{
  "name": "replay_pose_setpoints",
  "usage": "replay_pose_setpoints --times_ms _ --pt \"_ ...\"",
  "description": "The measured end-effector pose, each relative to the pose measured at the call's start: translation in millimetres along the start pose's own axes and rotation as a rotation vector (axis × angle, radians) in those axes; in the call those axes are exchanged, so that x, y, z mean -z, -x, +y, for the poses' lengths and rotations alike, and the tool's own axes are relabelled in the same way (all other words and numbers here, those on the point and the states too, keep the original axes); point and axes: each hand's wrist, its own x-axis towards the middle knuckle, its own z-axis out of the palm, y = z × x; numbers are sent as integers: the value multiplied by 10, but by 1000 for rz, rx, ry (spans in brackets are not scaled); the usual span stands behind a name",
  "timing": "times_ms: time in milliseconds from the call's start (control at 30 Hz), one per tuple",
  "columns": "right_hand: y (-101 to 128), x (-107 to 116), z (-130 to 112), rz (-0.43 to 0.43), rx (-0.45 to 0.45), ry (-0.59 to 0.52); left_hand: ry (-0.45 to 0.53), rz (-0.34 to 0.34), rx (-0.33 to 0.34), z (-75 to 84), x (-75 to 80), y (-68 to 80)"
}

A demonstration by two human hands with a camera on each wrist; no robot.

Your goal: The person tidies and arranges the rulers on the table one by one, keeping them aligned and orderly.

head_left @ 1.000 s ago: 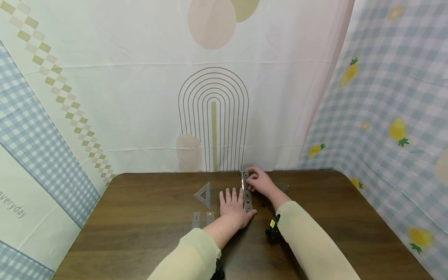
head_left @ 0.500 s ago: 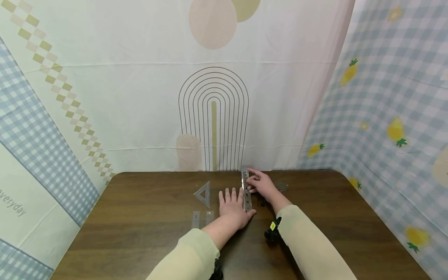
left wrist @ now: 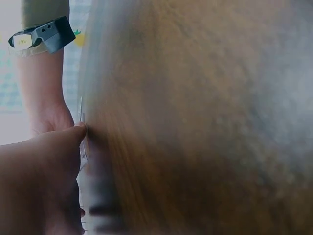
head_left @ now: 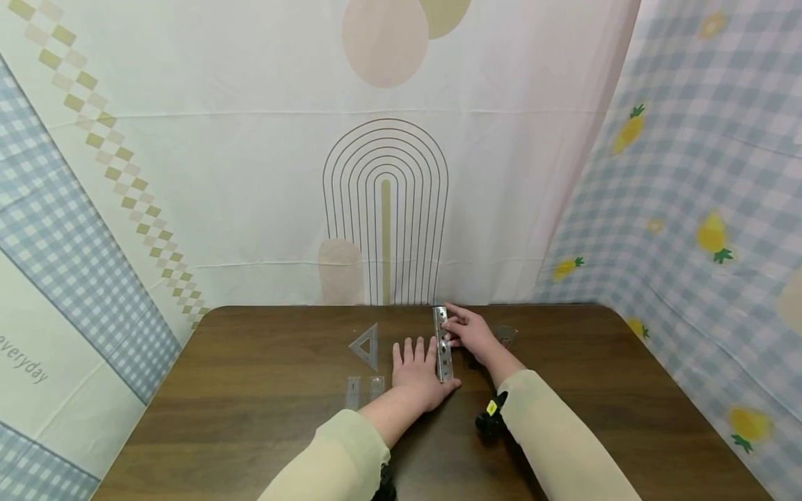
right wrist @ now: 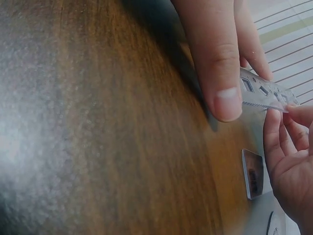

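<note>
A clear stencil ruler (head_left: 443,344) with cut-out shapes stands end-on to the back edge in the head view. My right hand (head_left: 471,334) pinches its right edge between thumb and fingers, which the right wrist view shows closely on the ruler (right wrist: 264,89). The left hand (head_left: 416,372) is spread flat, fingers straight, its index finger beside the ruler's left edge and its thumb by the near end. In the left wrist view the ruler (left wrist: 83,119) appears edge-on beside the left thumb. A clear triangle set square (head_left: 366,346) lies left of the hands.
Two small clear strips (head_left: 353,393) lie near the left forearm. A clear protractor (head_left: 509,335) sits behind the right wrist. In the right wrist view a small see-through rectangular piece (right wrist: 253,174) rests under the right hand. The brown table (head_left: 250,417) meets a patterned cloth at the back.
The ruler has tilted slightly and catches the light differently, its near end a little closer to the left thumb. Both hands stay nearly in place.
</note>
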Motion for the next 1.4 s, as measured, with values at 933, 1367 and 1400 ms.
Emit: replay_pose_setpoints --times_ms 933,1367,1400 --pt "17 -76 25 50 -39 -77 3 35 -43 -130 60 86" --pt "85 -145 32 37 -42 -175 -21 80 -72 -190 144 260" --pt "94 -154 25 36 -45 -186 -24 82 -73 -193 149 268"
